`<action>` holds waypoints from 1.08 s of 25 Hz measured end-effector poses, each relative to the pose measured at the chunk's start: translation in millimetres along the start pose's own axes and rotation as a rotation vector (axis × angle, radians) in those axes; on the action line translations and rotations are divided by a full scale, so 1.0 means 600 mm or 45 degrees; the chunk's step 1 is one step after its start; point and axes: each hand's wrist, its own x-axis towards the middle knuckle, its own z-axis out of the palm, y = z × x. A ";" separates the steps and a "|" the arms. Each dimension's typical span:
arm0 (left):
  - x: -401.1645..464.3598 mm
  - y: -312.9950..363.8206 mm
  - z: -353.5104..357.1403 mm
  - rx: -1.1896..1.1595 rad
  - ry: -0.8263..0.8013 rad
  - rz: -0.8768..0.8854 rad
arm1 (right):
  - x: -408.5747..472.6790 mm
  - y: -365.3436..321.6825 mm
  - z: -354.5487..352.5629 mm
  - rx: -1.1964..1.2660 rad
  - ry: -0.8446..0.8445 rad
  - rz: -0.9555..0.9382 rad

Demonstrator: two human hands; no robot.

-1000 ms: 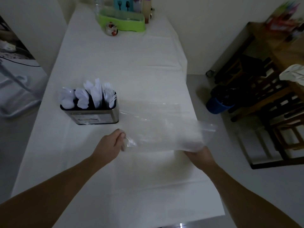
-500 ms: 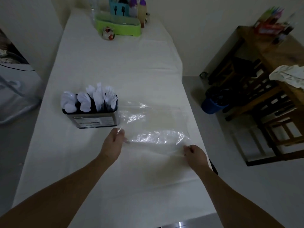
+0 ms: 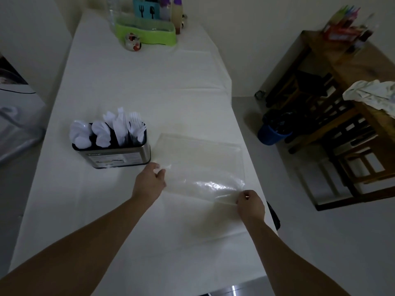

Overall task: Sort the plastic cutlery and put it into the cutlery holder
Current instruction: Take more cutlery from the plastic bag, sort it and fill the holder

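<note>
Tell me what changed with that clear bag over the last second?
The clear bag, held up off the white table before, now lies spread flat. The left hand and right hand still pinch its near corners. The cutlery holder stayed put.

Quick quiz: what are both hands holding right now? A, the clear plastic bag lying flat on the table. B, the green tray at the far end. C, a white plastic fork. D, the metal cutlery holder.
A: the left hand and the right hand each pinch an edge of the clear plastic bag, which lies flat on the table beside the cutlery holder.
</note>
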 end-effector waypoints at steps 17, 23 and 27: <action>0.003 -0.023 -0.031 0.647 -0.188 -0.284 | -0.032 -0.015 -0.016 0.122 -0.225 0.215; -0.028 -0.032 -0.046 0.556 -0.209 -0.149 | -0.110 0.003 -0.020 0.438 -0.221 0.243; -0.051 -0.025 -0.035 0.519 -0.230 -0.112 | -0.130 0.024 -0.022 0.402 -0.173 0.196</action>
